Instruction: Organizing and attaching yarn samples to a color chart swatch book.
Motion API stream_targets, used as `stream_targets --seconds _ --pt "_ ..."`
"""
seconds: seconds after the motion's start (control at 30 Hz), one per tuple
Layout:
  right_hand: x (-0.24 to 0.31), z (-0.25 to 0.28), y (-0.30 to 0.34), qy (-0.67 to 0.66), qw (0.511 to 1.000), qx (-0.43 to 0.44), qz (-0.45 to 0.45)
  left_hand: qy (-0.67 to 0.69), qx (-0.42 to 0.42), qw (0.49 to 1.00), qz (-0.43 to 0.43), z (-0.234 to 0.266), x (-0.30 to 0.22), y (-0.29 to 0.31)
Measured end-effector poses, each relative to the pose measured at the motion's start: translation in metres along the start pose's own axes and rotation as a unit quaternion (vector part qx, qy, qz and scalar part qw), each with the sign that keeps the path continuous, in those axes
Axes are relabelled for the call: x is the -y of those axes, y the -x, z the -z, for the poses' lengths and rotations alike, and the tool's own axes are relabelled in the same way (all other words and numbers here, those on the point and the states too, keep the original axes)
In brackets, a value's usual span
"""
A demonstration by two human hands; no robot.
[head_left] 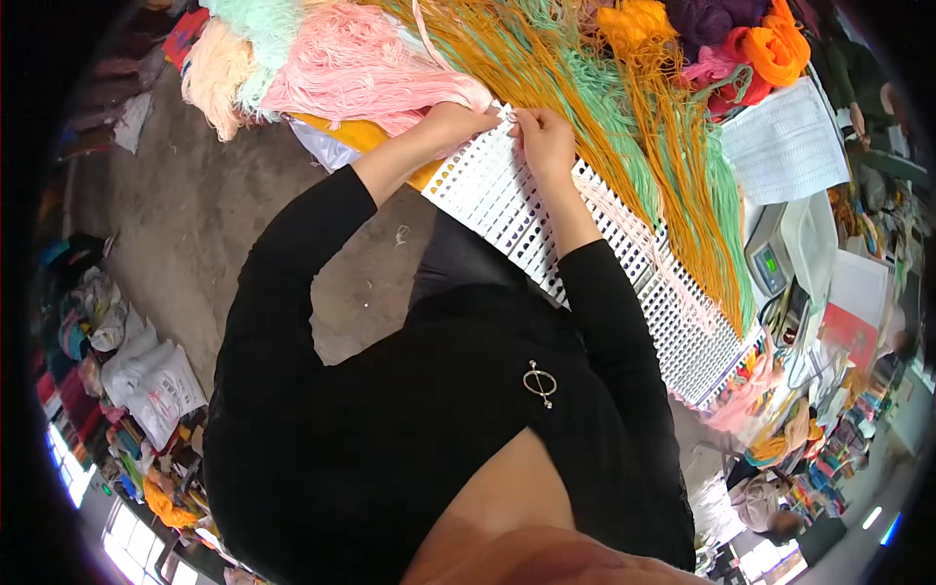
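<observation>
A long white perforated card (487,190) with rows of dark holes slants across the table edge in front of me. At its upper end my left hand (456,127) is closed, its fingertips gripping the card's edge beside the gathered end of a pink yarn skein (341,68). Opposite it, my right hand (546,141) pinches with thumb and forefinger close to the same edge. What lies in that pinch is too small to make out. Pale pink strands (609,207) run along the card's right part.
Ochre yarn (624,166) and mint green yarn (721,185) spread behind the card. Orange skeins (775,49) lie at the far right, near a paper sheet (788,141) and a digital scale (770,263). White plastic bags (151,380) sit on the floor at left.
</observation>
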State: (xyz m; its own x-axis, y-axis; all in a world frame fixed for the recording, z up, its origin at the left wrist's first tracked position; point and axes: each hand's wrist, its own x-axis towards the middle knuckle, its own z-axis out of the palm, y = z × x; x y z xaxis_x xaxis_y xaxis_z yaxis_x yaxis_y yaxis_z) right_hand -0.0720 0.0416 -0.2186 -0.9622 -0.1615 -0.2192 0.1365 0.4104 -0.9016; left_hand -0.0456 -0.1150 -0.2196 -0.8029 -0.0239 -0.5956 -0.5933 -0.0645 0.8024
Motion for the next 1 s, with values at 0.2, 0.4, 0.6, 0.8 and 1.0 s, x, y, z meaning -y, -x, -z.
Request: stream_targets --seconds 0.2,0.4,0.6,0.8,1.0 --pt "0.003 -0.001 0.003 0.069 0.996 -0.041 -0.038 -0.092 -0.051 0.994 -0.023 -0.007 -0.004 0.000" --pt "0.007 -0.004 0.009 0.147 0.987 -0.067 -0.015 -0.063 0.012 0.997 -0.042 0.002 0.004 -0.018" --pt "0.001 0.005 -0.008 -0.017 0.997 0.040 -0.071 -0.088 0.039 0.995 0.022 -0.006 -0.025 -0.007" --pt "-0.009 0.001 -0.008 -0.054 0.995 0.054 -0.066 -0.084 -0.001 0.996 -0.024 0.010 -0.027 -0.002" --pt "-0.014 0.000 -0.009 -0.021 0.998 0.047 -0.044 -0.114 -0.039 0.992 -0.032 0.011 -0.011 -0.016"
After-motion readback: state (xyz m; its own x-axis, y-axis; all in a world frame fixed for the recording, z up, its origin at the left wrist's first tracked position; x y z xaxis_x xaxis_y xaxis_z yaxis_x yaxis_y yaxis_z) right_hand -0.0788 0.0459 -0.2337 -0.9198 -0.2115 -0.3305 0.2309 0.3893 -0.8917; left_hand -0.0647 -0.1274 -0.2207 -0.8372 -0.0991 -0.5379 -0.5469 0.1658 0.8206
